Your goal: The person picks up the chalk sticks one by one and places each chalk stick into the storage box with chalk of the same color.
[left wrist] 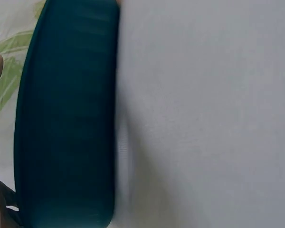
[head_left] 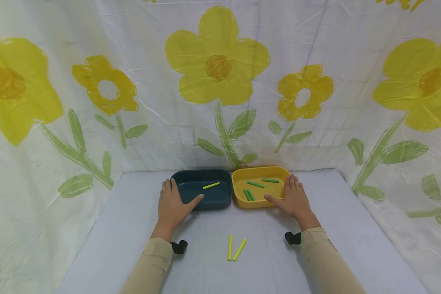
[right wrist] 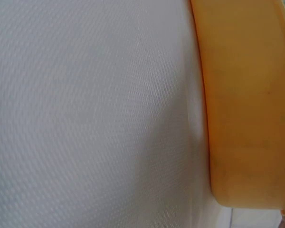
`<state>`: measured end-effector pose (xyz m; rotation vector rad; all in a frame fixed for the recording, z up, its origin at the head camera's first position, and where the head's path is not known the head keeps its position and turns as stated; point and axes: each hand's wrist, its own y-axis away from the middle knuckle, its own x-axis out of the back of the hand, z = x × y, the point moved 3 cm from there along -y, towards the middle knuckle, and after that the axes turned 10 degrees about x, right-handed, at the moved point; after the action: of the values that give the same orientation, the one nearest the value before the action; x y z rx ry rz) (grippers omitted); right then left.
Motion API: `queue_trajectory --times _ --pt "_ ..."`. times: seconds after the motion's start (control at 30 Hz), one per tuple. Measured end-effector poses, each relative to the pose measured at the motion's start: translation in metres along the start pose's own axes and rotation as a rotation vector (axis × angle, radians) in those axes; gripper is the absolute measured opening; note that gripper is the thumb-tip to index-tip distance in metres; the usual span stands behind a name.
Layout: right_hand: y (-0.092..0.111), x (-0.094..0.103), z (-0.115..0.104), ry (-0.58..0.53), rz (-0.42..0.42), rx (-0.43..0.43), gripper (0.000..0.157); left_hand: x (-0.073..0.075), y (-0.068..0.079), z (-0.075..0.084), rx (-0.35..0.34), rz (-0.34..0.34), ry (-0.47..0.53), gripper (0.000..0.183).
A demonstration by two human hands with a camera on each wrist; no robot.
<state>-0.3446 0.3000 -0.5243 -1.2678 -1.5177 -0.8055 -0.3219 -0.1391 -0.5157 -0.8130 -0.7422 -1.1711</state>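
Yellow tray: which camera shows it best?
The head view: the yellow tray appears nearly whole, with green sticks inside. The right wrist view shows mainly its outer wall; the left wrist view shows none.

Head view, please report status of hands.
Left hand on blue oblong plastic tray, one yellow stick inside. Right hand on yellow oblong plastic tray, four green sticks inside. Two yellow sticks on white cloth; no obstruction seen.

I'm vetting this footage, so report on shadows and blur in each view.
Head view: fairly even light, yellow sticks clearly outlined; left wrist view: dark blue tray dim and soft-edged, a blurry shadow on the white cloth beside it; right wrist view: cloth weave visible, a diffuse shadow beside the yellow tray.
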Motion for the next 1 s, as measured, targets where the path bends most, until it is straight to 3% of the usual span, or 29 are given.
queue_trajectory --times 0.23,1.0 --pt "0.001 0.0 -0.002 0.002 -0.005 0.002 0.136 -0.007 -0.003 0.0 0.013 -0.016 -0.103 0.151" --pt "0.003 0.006 -0.004 0.005 0.003 0.008 0.135 -0.01 -0.003 0.01 0.049 -0.026 -0.168 0.16"
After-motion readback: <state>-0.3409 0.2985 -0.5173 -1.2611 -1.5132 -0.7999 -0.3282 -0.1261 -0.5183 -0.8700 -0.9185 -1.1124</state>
